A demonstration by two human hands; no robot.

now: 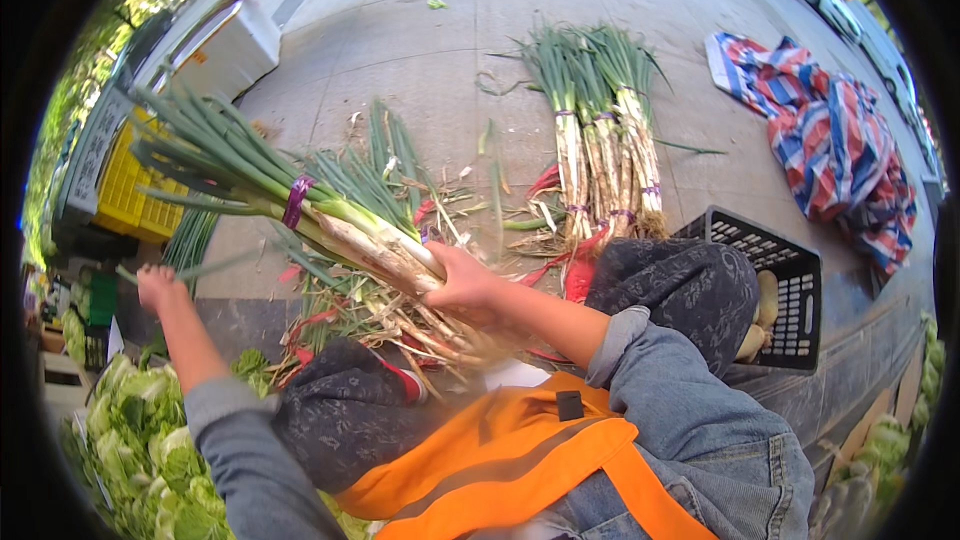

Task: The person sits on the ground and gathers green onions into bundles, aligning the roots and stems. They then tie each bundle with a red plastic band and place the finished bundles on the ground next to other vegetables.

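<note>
In my right hand [466, 277] is a bundle of long green onions [367, 240], gripped around its white stalks. The bundle slants up to the left, its leaves fanned out, with purple tape [298, 201] around it. Off to the left, my left hand [160, 288] is closed on a thin green onion leaf [217, 264], which looks blurred. Loose green onions [382, 307], trimmed leaves and red strips lie on the ground under the bundle and between my knees. Beyond my right knee several taped bundles of green onions [600, 127] lie side by side on the pavement.
A black plastic crate [795, 292] holding pale, elongated vegetables [766, 300] stands by my right knee. Striped tarpaulin [832, 135] lies crumpled at right. Leafy cabbages [142, 427] are piled at lower left. A yellow crate [131, 180] and white box [225, 52] stand at upper left.
</note>
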